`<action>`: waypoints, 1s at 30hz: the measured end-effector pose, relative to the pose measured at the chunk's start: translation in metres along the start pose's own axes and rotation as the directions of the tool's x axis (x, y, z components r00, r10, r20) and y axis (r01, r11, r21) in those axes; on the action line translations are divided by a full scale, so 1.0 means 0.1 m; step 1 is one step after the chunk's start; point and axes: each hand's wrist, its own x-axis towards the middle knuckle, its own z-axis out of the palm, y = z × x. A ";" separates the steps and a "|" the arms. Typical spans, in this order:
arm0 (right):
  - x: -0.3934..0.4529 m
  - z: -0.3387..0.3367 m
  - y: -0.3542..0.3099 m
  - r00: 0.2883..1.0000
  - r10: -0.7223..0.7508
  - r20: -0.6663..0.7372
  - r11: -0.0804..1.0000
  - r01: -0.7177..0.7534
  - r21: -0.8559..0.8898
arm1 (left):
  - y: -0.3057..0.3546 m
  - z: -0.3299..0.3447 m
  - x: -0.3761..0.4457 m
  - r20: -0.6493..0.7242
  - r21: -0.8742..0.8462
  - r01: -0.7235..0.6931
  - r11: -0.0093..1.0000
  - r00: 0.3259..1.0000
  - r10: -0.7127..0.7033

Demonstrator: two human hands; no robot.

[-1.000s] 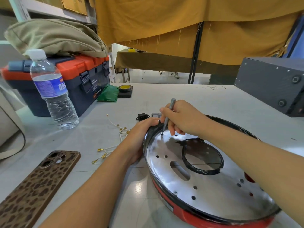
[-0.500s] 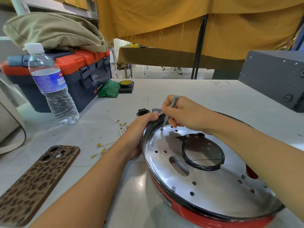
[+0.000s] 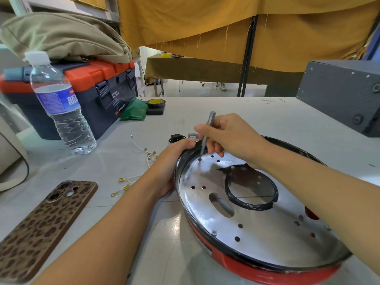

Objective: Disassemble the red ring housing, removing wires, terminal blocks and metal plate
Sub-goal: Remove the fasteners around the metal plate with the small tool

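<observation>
Unscrewing the metal plate from the red ring housing

The red ring housing (image 3: 267, 270) lies flat on the counter (image 3: 226, 112) with the shiny metal plate (image 3: 257, 233) seated inside its black rim. The right hand (image 3: 232, 136) pinches a slim screwdriver (image 3: 206, 134), its tip on a screw (image 3: 199, 159) at the plate's far-left edge, while the left hand (image 3: 174, 159) curls over the rim just beside it to steady the housing. Another screw (image 3: 214, 232) sits at the near edge. The plate looks thin, stiff and slick, probably with sharp edges, so it is best lifted by its oval slot or central opening once freed. The housing seems light and apt to slide, so bracing the rim makes sense. Loose wires (image 3: 141, 159) and two small connector parts (image 3: 181, 138) lie on the counter beyond the left hand.
</observation>
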 end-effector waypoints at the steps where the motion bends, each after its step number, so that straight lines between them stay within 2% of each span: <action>1: 0.01 0.02 -0.01 1.000 -0.017 -0.025 0.999 0.016 -0.041 | -0.02 -0.01 0.01 -0.007 0.013 -0.007 1.000 1.000 0.007; 7: 0.06 0.10 -0.01 0.993 -0.071 -0.097 0.966 0.044 -0.254 | 0.01 0.01 -0.03 0.013 -0.021 -0.023 0.999 1.000 0.024; 15: 0.07 0.08 -0.05 0.999 -0.043 -0.005 0.945 0.039 -0.325 | -0.02 -0.02 -0.02 0.047 -0.046 -0.039 0.998 0.998 0.041; 25: 0.00 -0.09 -0.12 0.976 0.091 0.197 0.973 -0.044 -0.228 | 0.00 -0.01 -0.01 0.105 -0.047 -0.068 0.997 0.992 0.073; 30: -0.01 -0.10 -0.10 0.973 0.114 0.202 0.981 -0.079 -0.175 | 0.05 0.02 0.05 0.087 -0.014 -0.030 0.999 0.996 0.031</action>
